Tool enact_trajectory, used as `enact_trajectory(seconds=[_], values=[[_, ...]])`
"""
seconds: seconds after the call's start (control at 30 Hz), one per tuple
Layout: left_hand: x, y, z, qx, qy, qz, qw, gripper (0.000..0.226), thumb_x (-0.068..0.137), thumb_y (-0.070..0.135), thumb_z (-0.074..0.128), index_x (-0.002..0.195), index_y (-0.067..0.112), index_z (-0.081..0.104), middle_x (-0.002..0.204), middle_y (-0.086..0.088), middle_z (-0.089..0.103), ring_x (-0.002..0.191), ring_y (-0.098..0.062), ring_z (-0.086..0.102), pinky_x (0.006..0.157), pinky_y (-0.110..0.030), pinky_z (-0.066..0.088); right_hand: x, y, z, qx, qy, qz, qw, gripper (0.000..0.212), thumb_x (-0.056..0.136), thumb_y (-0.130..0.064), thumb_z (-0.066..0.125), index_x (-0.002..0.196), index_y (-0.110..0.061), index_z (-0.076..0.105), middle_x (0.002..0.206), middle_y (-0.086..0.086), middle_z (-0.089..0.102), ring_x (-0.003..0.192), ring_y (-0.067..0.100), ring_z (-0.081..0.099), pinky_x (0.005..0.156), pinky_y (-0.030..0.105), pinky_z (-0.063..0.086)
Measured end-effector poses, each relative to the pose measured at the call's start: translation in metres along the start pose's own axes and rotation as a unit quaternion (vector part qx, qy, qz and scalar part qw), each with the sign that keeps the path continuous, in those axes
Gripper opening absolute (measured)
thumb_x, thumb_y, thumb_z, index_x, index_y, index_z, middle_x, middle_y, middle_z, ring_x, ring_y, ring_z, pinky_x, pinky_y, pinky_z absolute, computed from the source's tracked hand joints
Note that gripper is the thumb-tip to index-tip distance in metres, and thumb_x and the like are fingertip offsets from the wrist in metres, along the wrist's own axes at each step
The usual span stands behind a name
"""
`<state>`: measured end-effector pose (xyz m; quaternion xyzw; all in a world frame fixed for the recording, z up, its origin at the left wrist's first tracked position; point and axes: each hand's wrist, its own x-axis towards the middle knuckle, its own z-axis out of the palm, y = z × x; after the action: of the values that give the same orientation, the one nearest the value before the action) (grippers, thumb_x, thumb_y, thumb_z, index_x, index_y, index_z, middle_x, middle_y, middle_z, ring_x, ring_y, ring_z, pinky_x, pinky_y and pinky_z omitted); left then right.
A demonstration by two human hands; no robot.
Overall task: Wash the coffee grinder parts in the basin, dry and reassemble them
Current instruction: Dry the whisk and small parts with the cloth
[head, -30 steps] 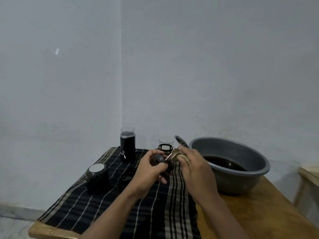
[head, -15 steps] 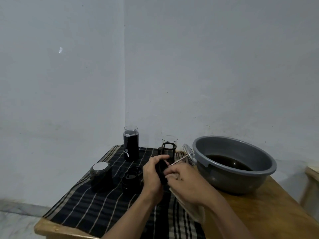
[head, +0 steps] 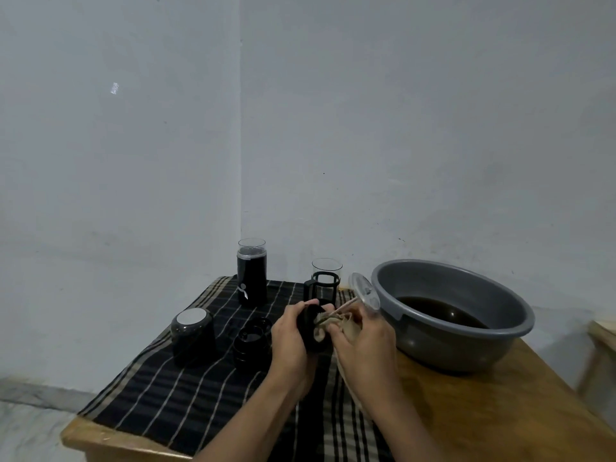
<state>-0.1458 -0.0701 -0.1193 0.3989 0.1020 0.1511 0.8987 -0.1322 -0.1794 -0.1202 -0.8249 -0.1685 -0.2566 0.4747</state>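
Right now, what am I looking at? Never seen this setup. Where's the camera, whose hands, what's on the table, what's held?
No robot here: the view comes from a camera on a person's head, looking forward and down at their own bare hands. The left hand grips a black part; the right hand holds a beige rag against it. A thin rod with a round disc sticks up between the hands. On the wooden table lies a striped cloth with a tall grinder, a glass in a black frame, a cap and a black ring. On the right stands a grey basin of dark water.
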Motion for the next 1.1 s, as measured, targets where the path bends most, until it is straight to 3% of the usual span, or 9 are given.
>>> enact_trajectory(seconds=[0.1,0.3,0.43,0.57,0.7,0.83,0.9,1.0,1.1], values=[[-0.007,-0.001,-0.001,-0.015,-0.028,-0.035,0.999,0.031,0.104,0.023,0.046,0.113,0.003,0.067,0.111,-0.022,0.074,0.095,-0.031,0.072,0.088,-0.044,0.054,-0.001,0.008,-0.002,0.079,0.024,0.047,0.995,0.03,0.081,-0.028,0.079,0.109,-0.027,0.069,0.098,-0.01,0.071,0.093,0.003,0.068,0.082,0.03,0.06],[-0.003,0.007,-0.002,0.085,0.009,-0.004,0.996,0.036,0.105,0.024,0.043,0.101,0.001,0.071,0.091,-0.019,0.075,0.071,-0.024,0.073,0.065,-0.033,0.055,-0.013,0.015,-0.018,0.003,-0.109,-0.059,0.992,0.024,0.091,-0.026,0.071,0.101,-0.039,0.054,0.104,-0.017,0.06,0.097,-0.007,0.059,0.079,0.011,0.049],[-0.014,0.002,-0.001,0.24,-0.06,-0.042,0.968,0.044,0.107,0.026,0.037,0.091,0.003,0.071,0.08,-0.015,0.074,0.066,-0.023,0.069,0.056,-0.032,0.052,0.0,0.025,-0.019,0.126,-0.146,-0.026,0.981,0.014,0.085,0.006,0.067,0.095,-0.003,0.062,0.082,-0.009,0.058,0.076,-0.005,0.061,0.07,0.014,0.051],[-0.014,0.018,0.001,0.277,-0.124,-0.128,0.944,0.042,0.107,0.024,0.03,0.091,0.006,0.064,0.067,-0.012,0.066,0.055,-0.025,0.061,0.039,-0.028,0.044,0.017,0.023,-0.02,0.003,-0.172,-0.188,0.967,0.025,0.076,-0.033,0.073,0.096,-0.018,0.074,0.096,-0.012,0.053,0.098,0.007,0.05,0.089,0.012,0.04],[-0.013,0.024,-0.004,0.272,-0.147,-0.173,0.935,0.044,0.109,0.028,0.025,0.11,0.002,0.061,0.071,-0.011,0.068,0.056,-0.026,0.063,0.037,-0.029,0.047,0.037,0.009,-0.026,-0.067,-0.314,-0.226,0.92,0.022,0.083,-0.013,0.076,0.105,-0.015,0.076,0.096,-0.018,0.046,0.094,-0.007,0.044,0.088,0.015,0.037],[-0.011,0.022,0.005,0.26,-0.118,-0.137,0.949,0.044,0.106,0.023,0.029,0.105,-0.006,0.062,0.072,-0.02,0.066,0.058,-0.032,0.063,0.044,-0.035,0.05,0.018,0.012,-0.029,0.056,-0.209,-0.108,0.97,0.008,0.095,-0.007,0.061,0.102,-0.005,0.058,0.089,-0.003,0.057,0.078,0.003,0.063,0.068,0.019,0.053],[-0.01,0.022,0.008,0.252,-0.066,-0.102,0.96,0.04,0.104,0.021,0.033,0.094,-0.003,0.064,0.069,-0.019,0.067,0.059,-0.032,0.064,0.05,-0.039,0.053,0.004,0.009,-0.03,-0.043,-0.168,-0.09,0.981,0.006,0.101,-0.019,0.055,0.103,-0.019,0.061,0.089,-0.01,0.056,0.08,0.0,0.058,0.068,0.01,0.046],[-0.006,0.014,0.009,0.265,-0.011,-0.032,0.964,0.04,0.103,0.019,0.034,0.092,0.003,0.068,0.073,-0.013,0.07,0.068,-0.027,0.065,0.062,-0.039,0.055,-0.014,0.002,-0.034,-0.125,-0.211,-0.048,0.968,0.017,0.105,-0.037,0.045,0.107,-0.038,0.062,0.097,-0.022,0.055,0.088,-0.004,0.052,0.078,0.008,0.039],[-0.007,0.002,0.006,0.26,0.024,0.013,0.965,0.036,0.102,0.016,0.038,0.092,0.009,0.072,0.082,-0.012,0.074,0.077,-0.026,0.067,0.071,-0.037,0.054,-0.018,-0.004,-0.032,-0.055,-0.267,0.004,0.962,0.024,0.104,-0.034,0.049,0.086,-0.026,0.063,0.086,-0.012,0.062,0.082,0.003,0.058,0.079,0.029,0.05]])
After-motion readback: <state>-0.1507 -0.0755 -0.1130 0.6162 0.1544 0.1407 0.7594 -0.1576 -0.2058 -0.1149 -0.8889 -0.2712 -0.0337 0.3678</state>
